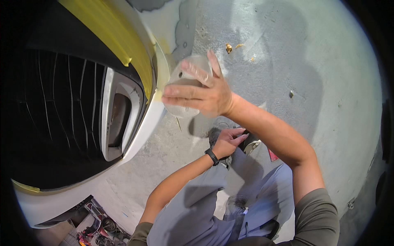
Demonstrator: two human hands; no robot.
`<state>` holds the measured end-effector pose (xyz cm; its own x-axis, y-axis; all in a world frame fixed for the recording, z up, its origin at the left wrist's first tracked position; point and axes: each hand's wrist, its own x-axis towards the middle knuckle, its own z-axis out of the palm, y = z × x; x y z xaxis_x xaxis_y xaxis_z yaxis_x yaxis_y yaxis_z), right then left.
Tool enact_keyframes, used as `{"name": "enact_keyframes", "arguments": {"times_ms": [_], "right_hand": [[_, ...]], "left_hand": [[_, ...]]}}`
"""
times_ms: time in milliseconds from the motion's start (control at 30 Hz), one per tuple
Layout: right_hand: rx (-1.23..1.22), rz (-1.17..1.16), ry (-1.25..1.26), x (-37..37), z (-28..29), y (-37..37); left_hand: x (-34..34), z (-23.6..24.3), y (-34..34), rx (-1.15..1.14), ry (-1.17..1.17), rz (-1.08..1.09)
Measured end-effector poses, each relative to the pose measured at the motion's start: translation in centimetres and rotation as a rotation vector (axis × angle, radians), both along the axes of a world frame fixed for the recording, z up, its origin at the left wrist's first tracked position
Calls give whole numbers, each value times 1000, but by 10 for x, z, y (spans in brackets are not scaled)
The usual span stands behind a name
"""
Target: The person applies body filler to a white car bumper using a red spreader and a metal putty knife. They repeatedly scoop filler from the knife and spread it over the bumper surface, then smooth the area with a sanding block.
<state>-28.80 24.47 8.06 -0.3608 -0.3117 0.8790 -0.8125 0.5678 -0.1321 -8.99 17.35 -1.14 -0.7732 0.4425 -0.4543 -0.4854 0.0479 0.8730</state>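
Two bare hands show in the head view. The right hand [219,96] reaches across from the person's right, its fingers outstretched and spread over a pale, round disc [177,110] with small holes; some of the fingers are blurred. The disc lies at the edge of a white car body panel [143,128], and whether the fingers pinch it or only press it flat cannot be told. The left hand [227,143] is lower and nearer the body, above a grey shoe, its fingers partly bent beside a small dark thing; whether they grasp it cannot be told either. A black watch [212,157] circles the left wrist.

On the person's left, yellow masking tape [108,30] runs along the upper edge of the panel's opening. Creased black sheeting [57,119] fills much of this opening, and a silver frame [107,94] surrounds a dark recess at its right side. A red-and-black wheeled machine [108,224] stands beyond the panel at lower left.

Grey trousers [186,213] cover the person's bent legs. Beneath is a grey concrete floor [349,82], with a brown dry scrap [228,48] above the right hand and a flat red piece [272,155] close to the right forearm.
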Motion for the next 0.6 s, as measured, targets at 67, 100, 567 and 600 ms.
{"name": "enact_keyframes", "arguments": {"times_ms": [67,100,567,600], "right_hand": [[-13,57,-11,-6,2,0],[-12,70,5,-16,4,2],[10,-13,-6,-50,28,15],[-24,-12,48,-52,26,15]], "left_hand": [[-1,2,0,-9,-83,-6],[-1,3,0,-25,-87,-10],[-3,2,-3,-43,-107,-67],[-3,2,-3,-30,-106,-79]]}}
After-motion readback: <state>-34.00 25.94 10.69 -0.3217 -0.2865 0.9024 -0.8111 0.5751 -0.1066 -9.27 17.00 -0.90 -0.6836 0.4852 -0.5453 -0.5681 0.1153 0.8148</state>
